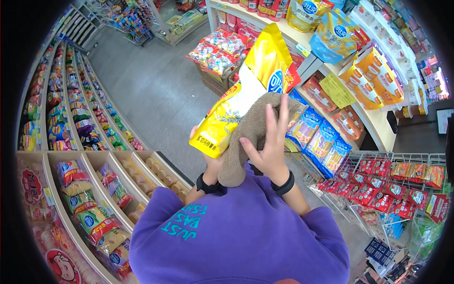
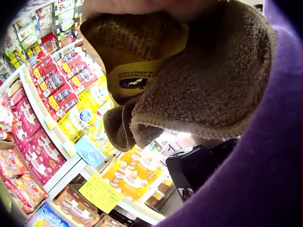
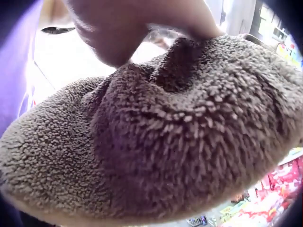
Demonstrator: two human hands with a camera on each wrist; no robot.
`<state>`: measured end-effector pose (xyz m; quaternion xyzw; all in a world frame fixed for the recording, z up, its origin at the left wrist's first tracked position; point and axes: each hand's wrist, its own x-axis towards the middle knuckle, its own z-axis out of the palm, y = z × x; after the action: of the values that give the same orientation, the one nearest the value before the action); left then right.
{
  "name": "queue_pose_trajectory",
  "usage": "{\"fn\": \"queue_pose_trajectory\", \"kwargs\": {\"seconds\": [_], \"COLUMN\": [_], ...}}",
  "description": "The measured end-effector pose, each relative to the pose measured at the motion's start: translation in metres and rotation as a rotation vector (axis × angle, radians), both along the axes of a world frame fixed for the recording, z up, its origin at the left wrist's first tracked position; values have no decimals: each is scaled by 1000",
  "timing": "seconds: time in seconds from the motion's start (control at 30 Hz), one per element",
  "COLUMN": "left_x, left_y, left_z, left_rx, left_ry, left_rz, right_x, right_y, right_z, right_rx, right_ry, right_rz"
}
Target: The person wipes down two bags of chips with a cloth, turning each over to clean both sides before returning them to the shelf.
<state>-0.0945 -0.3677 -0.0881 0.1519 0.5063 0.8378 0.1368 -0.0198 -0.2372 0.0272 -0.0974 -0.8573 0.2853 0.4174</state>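
In the head view, my left hand (image 1: 214, 164) grips the lower end of a yellow and white snack bag (image 1: 218, 124), which slants up toward the shelves. A brown fleecy cloth (image 1: 235, 158) lies along the bag's right side and hangs down by the left wrist. My right hand (image 1: 270, 154) holds the cloth, its thumb and fingers spread over the folds. Seen from the left wrist, the bag's printed face (image 2: 135, 75) is beside the cloth (image 2: 208, 90), whose stitched edge shows. The cloth (image 3: 184, 146) fills most of the right wrist view, bunched under the right thumb and fingers.
Snack shelves (image 1: 75, 142) curve along the left, with divided bins (image 1: 101, 165) at the lower left. On the right stand a shelf unit (image 1: 383, 135) of packaged food and a wire rack (image 1: 359, 208) of red packets. Grey floor (image 1: 137, 90) runs between.
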Motion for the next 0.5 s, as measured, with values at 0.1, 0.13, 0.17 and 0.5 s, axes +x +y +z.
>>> {"fn": "queue_pose_trajectory", "kwargs": {"seconds": [0.1,0.13,0.17,0.5], "left_x": [0,3,6,-1], "left_y": [-8,-6,-3,-5], "left_z": [2,14,26,45], "left_rx": [-41,-51,-59,-75], "left_ry": [32,-55,-140,-195], "left_rz": [6,-28,-61,75], "right_x": [-7,-8,-9,-8], "right_y": [-5,-8,-9,-24], "right_z": [4,6,6,-4], "right_rx": [-59,-17,-15,-40], "right_ry": [77,10,12,-146], "right_rz": [-132,-201,-191,-5]}}
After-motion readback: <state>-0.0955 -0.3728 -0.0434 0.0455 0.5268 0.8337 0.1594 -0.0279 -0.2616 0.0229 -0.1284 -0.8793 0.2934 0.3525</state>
